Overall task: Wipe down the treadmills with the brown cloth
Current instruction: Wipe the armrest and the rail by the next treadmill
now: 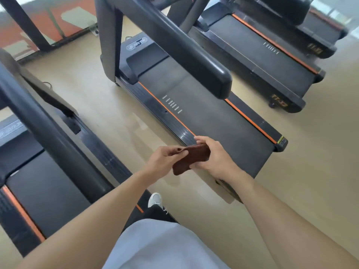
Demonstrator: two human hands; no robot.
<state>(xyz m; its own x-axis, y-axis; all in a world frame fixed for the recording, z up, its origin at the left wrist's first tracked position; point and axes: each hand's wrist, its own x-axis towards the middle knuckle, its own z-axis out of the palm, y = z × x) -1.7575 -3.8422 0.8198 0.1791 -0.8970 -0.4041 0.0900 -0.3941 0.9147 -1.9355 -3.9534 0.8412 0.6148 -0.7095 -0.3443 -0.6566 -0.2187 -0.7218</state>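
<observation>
A folded brown cloth is held in front of me between both hands, above the floor by the middle treadmill's rear left corner. My left hand pinches its upper left edge. My right hand grips its right side, thumb on top. The middle treadmill is black with orange side stripes and a thick black handrail running over its belt. A second treadmill stands at my left, its handrail close to my left arm. A third treadmill lies at the upper right.
Tan floor runs between the treadmills and spreads wide at the right. My white shoe stands on the floor strip beside the left treadmill. A window wall with a black frame is at the far upper left.
</observation>
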